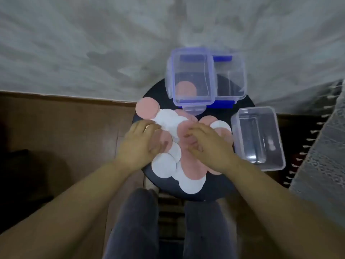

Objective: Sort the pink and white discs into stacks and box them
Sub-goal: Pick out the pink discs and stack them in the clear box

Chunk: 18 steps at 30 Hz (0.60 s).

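Several pink discs (147,110) and white discs (164,167) lie mixed and overlapping on a small round black table (209,191). My left hand (139,144) lies on the left side of the pile, its fingers spread over a pink and a white disc. My right hand (207,144) lies on the middle of the pile with its fingers bent down onto a pink disc; whether it pinches one I cannot tell. A clear box with bluish rims (192,101) stands at the table's far edge with one pink disc (185,90) inside. A second clear box (278,161) sits at the right, holding no discs.
A clear lid with blue clips (223,104) lies behind and right of the far box. A grey wall rises behind the table, brown floor lies to the left, and a fringed grey rug (321,146) to the right. My knees (138,217) are under the table's near edge.
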{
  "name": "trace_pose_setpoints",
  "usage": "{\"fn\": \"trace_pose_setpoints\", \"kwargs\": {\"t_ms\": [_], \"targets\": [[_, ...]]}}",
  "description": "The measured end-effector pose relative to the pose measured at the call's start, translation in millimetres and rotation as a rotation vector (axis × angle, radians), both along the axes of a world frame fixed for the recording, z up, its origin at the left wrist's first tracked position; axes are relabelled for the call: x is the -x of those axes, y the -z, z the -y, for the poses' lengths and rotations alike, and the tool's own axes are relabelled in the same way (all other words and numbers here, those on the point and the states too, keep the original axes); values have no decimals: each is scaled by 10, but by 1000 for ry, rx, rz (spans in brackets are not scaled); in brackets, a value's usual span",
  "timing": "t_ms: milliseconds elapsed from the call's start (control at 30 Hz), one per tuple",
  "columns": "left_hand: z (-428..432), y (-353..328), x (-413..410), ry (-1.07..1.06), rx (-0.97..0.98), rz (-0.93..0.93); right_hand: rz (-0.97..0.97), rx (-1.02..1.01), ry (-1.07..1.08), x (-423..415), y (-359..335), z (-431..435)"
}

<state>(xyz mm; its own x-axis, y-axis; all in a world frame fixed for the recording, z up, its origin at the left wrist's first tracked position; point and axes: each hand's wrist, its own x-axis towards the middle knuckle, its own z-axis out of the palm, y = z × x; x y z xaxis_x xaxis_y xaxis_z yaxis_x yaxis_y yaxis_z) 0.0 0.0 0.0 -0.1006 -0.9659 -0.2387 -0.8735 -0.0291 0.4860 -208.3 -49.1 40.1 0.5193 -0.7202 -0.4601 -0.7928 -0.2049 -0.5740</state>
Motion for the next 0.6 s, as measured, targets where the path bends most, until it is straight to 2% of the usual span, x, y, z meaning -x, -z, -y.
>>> {"fn": "trace_pose_setpoints", "kwargs": {"t_ms": [267, 500, 600], "targets": [[23, 574, -119, 110, 272, 37, -22, 332, -161, -79, 687, -49], [46, 796, -104, 131, 475, 22, 134, 394, -2, 58, 967, -68], [78, 836, -100, 128, 502, 5, 114, 541, -42, 61, 1006, -51]]}}
